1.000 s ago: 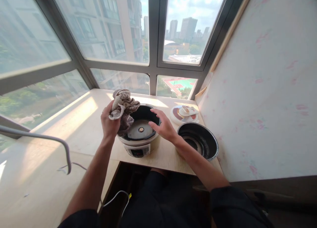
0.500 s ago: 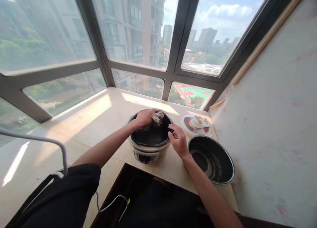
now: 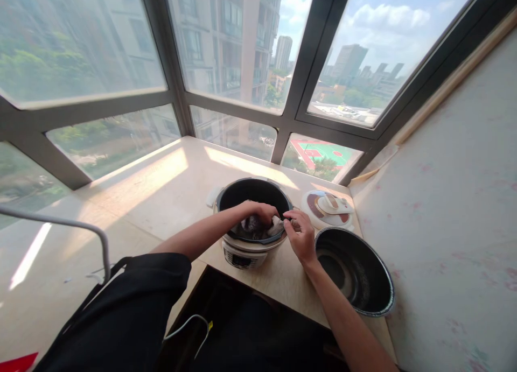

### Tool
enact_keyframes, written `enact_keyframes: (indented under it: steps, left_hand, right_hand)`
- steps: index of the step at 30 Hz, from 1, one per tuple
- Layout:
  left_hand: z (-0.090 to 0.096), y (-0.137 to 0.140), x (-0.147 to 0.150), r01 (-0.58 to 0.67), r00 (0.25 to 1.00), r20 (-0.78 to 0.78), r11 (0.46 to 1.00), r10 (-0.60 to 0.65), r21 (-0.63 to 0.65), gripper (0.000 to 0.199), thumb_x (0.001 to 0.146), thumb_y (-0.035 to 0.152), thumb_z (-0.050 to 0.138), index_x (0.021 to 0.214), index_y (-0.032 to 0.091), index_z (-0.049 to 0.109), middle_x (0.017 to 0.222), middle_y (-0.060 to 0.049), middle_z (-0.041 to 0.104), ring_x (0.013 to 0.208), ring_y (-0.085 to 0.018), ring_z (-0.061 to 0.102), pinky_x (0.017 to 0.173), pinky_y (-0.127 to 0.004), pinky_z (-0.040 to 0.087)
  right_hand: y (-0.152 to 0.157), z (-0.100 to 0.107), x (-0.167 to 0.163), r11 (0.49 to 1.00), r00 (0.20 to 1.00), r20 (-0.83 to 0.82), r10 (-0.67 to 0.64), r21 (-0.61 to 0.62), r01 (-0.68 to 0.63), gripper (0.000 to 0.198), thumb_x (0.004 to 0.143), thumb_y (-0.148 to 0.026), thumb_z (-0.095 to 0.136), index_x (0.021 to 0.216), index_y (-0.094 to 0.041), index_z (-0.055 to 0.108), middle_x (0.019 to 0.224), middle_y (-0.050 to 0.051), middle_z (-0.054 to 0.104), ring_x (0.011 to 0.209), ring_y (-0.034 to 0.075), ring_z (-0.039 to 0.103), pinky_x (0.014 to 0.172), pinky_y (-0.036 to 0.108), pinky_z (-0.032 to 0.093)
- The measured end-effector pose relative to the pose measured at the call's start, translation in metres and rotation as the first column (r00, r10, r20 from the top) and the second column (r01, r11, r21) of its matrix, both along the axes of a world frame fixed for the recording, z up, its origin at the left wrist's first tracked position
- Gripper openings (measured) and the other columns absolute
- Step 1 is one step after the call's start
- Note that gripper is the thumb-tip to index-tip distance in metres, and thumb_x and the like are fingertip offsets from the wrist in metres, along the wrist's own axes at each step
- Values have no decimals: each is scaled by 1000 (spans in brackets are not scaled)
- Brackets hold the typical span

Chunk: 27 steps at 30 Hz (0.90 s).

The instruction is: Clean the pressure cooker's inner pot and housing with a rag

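A white rice cooker (image 3: pixel 244 253) with a dark empty cavity stands near the front edge of the pale wooden counter (image 3: pixel 169 189). My left hand (image 3: pixel 258 210) reaches down into the cavity and is closed on a crumpled grey-brown cloth (image 3: pixel 258 227), pressed against the near inner wall. My right hand (image 3: pixel 299 233) rests on the cooker's right rim, fingers curled over the edge and touching the cloth's pale corner.
The dark inner pot (image 3: pixel 355 269) sits on the counter to the right of the cooker. Behind it lies the round white lid (image 3: pixel 329 208). A papered wall (image 3: pixel 444 199) closes the right side; windows run along the back. A metal bar (image 3: pixel 81 229) and a white cable (image 3: pixel 189 323) are at lower left.
My left hand brought the cloth from above the cooker down into the cavity, then slid it from the far side to the near wall. My right hand settled on the right rim.
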<state>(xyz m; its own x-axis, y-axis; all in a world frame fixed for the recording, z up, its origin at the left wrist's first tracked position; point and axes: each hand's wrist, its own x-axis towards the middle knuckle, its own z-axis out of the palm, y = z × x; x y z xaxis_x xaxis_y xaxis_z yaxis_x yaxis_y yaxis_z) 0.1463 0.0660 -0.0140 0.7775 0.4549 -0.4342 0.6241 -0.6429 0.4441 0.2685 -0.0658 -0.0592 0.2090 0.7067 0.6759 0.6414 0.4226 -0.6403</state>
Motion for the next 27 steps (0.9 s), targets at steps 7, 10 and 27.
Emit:
enact_keyframes:
  steps: [7, 10, 27]
  left_hand:
    - [10, -13, -40, -67, 996, -59, 996, 64, -51, 34, 51, -4, 69, 69, 23, 78, 66, -4, 74, 81, -29, 72, 85, -39, 56]
    - [23, -12, -64, -120, 992, -40, 990, 123, 74, 34, 55, -4, 70, 72, 23, 80, 78, -11, 77, 103, -37, 71, 100, -50, 50]
    - [-53, -127, -188, -865, -437, 851, 124, 290, -486, 51, 77, 34, 77, 126, 22, 67, 124, -8, 71, 116, -29, 67, 106, -45, 51]
  right_hand:
    - [-2, 0, 4, 999, 999, 41, 29, -27, -28, 15, 94, -25, 57, 96, -23, 72, 99, 9, 73, 99, 25, 66, 88, 44, 56]
    - [-2, -2, 2, 1000, 999, 43, 17, -27, -16, 16, 95, -26, 57, 96, -23, 72, 99, 9, 73, 98, 25, 66, 87, 44, 57]
    - [-1, -10, 10, 998, 999, -42, -21, -57, 19, 18, 90, -32, 64, 103, -23, 72, 108, 9, 74, 108, 27, 67, 103, 51, 52]
